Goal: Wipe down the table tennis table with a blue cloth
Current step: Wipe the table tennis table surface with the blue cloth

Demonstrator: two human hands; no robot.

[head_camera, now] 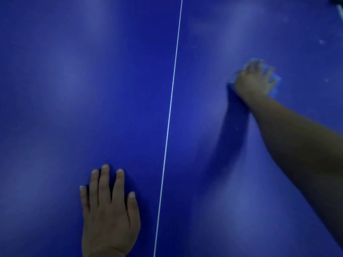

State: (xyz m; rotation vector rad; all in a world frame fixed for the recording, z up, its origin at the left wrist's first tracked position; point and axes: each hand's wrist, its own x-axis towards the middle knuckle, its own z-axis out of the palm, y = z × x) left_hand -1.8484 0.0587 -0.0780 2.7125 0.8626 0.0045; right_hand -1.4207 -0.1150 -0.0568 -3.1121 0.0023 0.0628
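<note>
The blue table tennis table fills the view, with a thin white centre line running from top to bottom. My right hand is stretched out far to the right of the line and presses flat on a light blue cloth, whose edges show around the fingers. Most of the cloth is hidden under the hand. My left hand lies flat on the table near the bottom, just left of the line, fingers spread and holding nothing.
Pale dust specks dot the surface at the upper right. A small greenish object shows at the top right corner, too cut off to identify.
</note>
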